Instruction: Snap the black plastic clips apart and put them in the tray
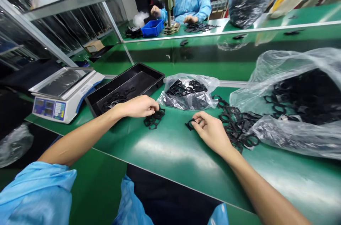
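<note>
Near the middle of the frame, our left hand [140, 106] rests on a small stack of black rubber pieces [154, 119]. The fingers are curled together and press down on the stack's top edge. The stack lies flat on the green table [165, 150], and its long side seems to run from lower left up to the right, toward the small clear bag [190, 92].

Just right of the middle, our right hand [210, 129] pinches one little black piece [190, 124] between thumb and fingertips. The piece sticks out to the left, toward the stack. It is too small for us to tell which way its long side goes.

To the right lies a loose heap of black pieces [234, 122] spilling out of a big clear bag [295, 100]. A black tray [157, 74] and a scale [64, 92] sit in the left half of the frame.

What could go wrong? We think the small piece could slip, because only the fingertips hold it. The stack could slide apart if our left hand pushes sideways. The looped pieces in the heap look tangled, so one could drag others along.
</note>
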